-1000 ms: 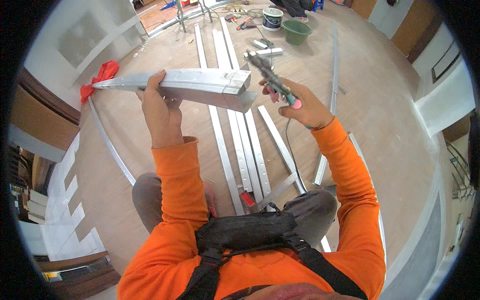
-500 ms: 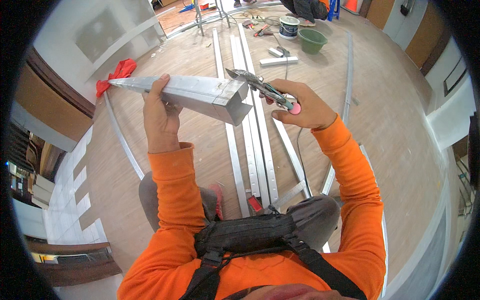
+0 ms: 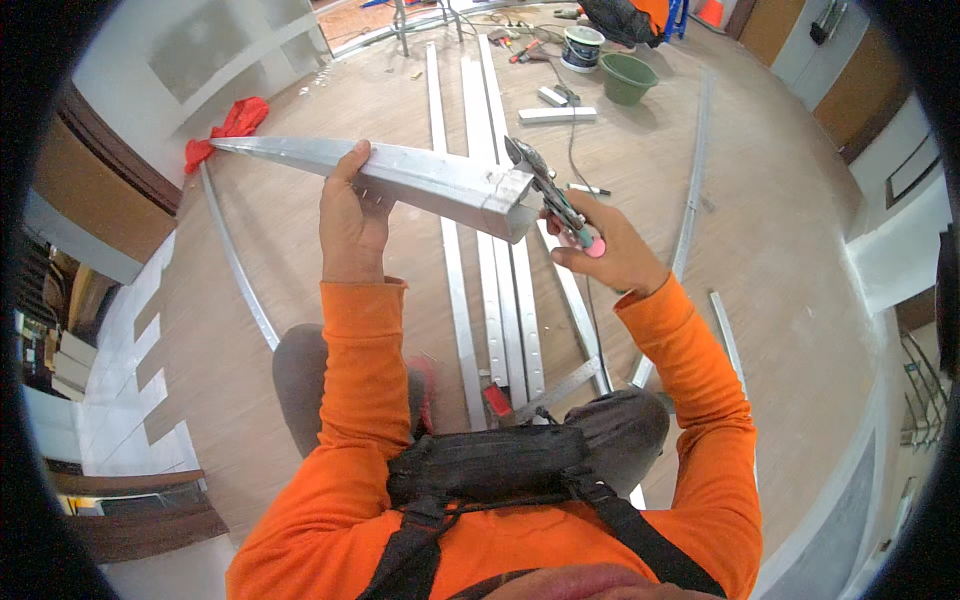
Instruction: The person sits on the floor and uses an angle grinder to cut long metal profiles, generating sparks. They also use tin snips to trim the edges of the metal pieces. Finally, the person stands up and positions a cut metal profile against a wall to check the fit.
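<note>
My left hand (image 3: 355,220) is closed around a long silver metal stud (image 3: 430,180), thumb on its upper face. The stud slants away to the far left, and its near end points right with a notch in the edge. In my right hand (image 3: 610,240) is a pair of tin snips (image 3: 555,195) with green and pink handles. The blades point up and left, beside the stud's near end; whether they touch it I cannot tell. My right fingers wrap the handles and partly hide them.
Several metal strips (image 3: 440,130) lie lengthwise on the wood-look floor. A red cloth (image 3: 240,118) is at the stud's far end. Farther off are a green basin (image 3: 628,80), a white-and-dark bucket (image 3: 581,50), short metal offcuts (image 3: 557,115) and a crouching person (image 3: 625,18).
The stud's near end has shifted right and slightly down its length in my left hand's grip area. My right hand and the snips have moved right and turned more upright.
</note>
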A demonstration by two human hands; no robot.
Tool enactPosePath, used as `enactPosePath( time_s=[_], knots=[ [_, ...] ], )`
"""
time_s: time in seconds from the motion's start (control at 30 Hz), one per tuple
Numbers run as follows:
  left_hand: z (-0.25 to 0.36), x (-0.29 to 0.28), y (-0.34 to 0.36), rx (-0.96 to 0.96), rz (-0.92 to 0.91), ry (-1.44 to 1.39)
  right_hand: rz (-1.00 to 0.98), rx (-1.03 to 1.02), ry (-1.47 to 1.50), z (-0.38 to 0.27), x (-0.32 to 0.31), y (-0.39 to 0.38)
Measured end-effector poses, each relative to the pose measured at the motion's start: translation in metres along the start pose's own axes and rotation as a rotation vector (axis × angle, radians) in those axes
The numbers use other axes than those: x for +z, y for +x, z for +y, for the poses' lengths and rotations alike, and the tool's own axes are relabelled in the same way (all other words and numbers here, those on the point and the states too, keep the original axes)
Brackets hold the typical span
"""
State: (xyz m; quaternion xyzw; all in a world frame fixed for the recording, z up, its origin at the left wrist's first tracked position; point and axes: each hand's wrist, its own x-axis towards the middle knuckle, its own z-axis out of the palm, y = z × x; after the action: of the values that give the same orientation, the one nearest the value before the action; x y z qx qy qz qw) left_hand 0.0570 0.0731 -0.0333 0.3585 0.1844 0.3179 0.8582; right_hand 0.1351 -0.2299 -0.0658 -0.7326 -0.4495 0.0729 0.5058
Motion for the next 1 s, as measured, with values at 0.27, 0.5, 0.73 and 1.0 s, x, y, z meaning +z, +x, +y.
enactPosePath(
  time_s=[0.27, 0.5, 0.73, 1.0],
  knots=[
    [0.007, -0.028, -0.014, 0.005, 0.002, 0.026, -0.331, -0.241, -0.182, -0.016, -0.021, 0.029],
    [0.066, -0.029, -0.042, -0.034, 0.039, -0.107, -0.506, -0.337, 0.012, -0.051, 0.021, 0.067],
    [0.083, -0.04, -0.047, 0.002, 0.051, -0.079, -0.566, -0.298, 0.113, -0.056, 0.022, 0.061],
    [0.086, -0.033, -0.056, -0.004, -0.018, -0.073, -0.539, -0.33, 0.039, -0.071, 0.017, 0.05]
  ],
)
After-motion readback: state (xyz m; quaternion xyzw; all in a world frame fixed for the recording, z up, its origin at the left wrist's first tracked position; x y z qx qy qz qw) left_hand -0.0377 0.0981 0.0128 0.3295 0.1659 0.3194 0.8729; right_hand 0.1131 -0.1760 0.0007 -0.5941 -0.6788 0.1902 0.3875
